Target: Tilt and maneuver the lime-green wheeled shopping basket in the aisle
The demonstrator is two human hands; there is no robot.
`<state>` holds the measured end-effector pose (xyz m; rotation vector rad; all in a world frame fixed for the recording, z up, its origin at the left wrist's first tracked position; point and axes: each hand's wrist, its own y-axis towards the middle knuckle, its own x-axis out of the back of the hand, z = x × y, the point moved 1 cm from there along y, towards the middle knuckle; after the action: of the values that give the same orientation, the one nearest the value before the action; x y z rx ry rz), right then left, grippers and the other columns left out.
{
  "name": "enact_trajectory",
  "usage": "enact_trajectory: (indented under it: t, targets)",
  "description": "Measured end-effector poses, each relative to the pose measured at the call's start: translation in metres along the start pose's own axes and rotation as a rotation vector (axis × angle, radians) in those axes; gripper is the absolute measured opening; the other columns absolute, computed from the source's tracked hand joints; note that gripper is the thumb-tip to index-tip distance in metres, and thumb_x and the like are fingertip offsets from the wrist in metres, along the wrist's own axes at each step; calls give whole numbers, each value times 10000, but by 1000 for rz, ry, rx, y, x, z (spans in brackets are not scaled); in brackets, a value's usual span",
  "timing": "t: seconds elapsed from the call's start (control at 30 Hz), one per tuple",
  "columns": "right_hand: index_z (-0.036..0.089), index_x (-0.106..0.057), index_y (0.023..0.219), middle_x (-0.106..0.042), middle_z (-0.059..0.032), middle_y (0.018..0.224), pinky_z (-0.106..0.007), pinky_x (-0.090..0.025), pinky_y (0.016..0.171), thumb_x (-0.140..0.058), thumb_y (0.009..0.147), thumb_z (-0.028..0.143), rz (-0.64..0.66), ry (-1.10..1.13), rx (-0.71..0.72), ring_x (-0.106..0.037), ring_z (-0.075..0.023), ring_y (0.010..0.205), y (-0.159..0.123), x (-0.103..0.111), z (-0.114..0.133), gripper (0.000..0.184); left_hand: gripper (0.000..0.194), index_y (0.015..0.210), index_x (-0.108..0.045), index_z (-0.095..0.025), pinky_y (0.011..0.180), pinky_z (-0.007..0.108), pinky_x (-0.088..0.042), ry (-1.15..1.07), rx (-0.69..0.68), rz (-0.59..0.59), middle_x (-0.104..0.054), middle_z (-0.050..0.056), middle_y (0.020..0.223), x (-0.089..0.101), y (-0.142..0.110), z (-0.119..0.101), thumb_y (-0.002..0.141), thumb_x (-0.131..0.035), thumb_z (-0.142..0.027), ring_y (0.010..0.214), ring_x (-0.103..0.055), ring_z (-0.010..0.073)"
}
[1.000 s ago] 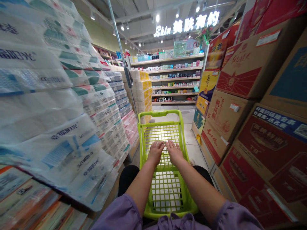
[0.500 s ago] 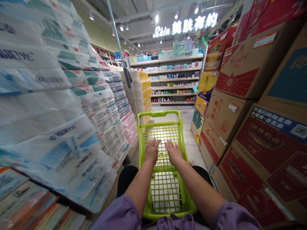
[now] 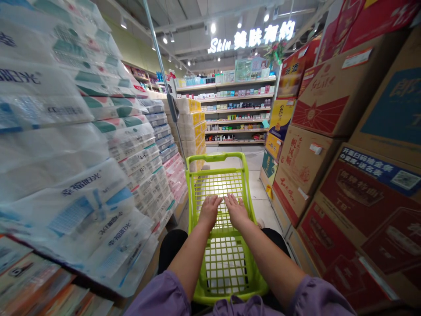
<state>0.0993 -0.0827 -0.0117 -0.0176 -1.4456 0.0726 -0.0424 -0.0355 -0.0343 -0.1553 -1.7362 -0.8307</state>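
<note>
A lime-green plastic shopping basket with a grid of square holes stands between my knees, its raised handle at the far end. Over the basket's middle, my left hand is stretched out palm down, fingers pointing forward. Beside it my right hand is held the same way, the two sets of fingertips almost meeting. Both hands hold nothing. Whether they touch the grid or hover above it I cannot tell. Through the holes the pale floor shows.
Wrapped tissue packs are piled high on the left, with yellow-and-white packs farther on. Liquor cartons are stacked on the right. A slanting metal pole rises behind the basket. Cosmetics shelves stand at the aisle's end, under a lit sign.
My hands have drawn slightly closer together, fingertips nearly meeting. The whole view has shifted a little, so the surroundings sit slightly farther left.
</note>
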Motion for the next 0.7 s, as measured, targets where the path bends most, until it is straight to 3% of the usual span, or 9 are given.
enact_trajectory:
  t: [0.07, 0.17, 0.23, 0.4, 0.57, 0.7]
  targets:
    - [177, -156, 1517, -61, -67, 1593, -472, -90, 1187, -427, 675, -102, -16, -3, 12, -48, -210, 1469, 1, 0, 0, 928, 581, 1274, -564, -239, 1109, 420, -357, -5, -67, 6, -572, 47, 1331, 0, 0, 0, 789, -411, 42, 1294, -433, 213]
    - [167, -133, 1518, -33, -85, 1591, -491, -89, 1186, -494, 656, -77, -1, 3, 25, -42, -229, 1469, 3, 1, 0, 966, 566, 1295, -554, -191, 1101, 437, -360, 63, 72, -62, -538, 96, 1374, 2, 3, 8, 806, -381, 35, 1304, -433, 240]
    - [192, -127, 1519, -29, -80, 1592, -506, -85, 1184, -529, 657, -47, -5, 14, 35, -43, -235, 1469, 5, 3, -1, 980, 571, 1317, -540, -172, 1110, 441, -342, 84, 86, -77, -526, 111, 1388, 0, 6, 12, 810, -376, 34, 1306, -438, 247]
    - [190, -98, 1517, -32, -82, 1596, -561, -74, 1171, -568, 707, 40, -34, 35, 59, -41, -232, 1470, 5, 10, -11, 948, 532, 1285, -585, -222, 1090, 408, -368, 55, -97, -17, -555, 52, 1372, -6, 13, 9, 831, -407, -8, 1291, -451, 251]
    - [199, -97, 1514, -38, -81, 1597, -589, -73, 1161, -563, 717, 52, -34, 67, 56, -48, -223, 1471, 0, 16, -25, 935, 549, 1322, -552, -175, 1085, 438, -362, 163, 60, -63, -526, 98, 1397, -7, 22, 5, 842, -357, 8, 1264, -477, 260]
    - [189, -99, 1513, -40, -94, 1596, -589, -75, 1162, -581, 708, 66, -54, 99, 51, -53, -217, 1471, 1, 17, -35, 946, 551, 1308, -572, -218, 1092, 404, -357, 130, -90, -42, -554, 63, 1372, -15, 28, 0, 842, -373, -3, 1281, -464, 249]
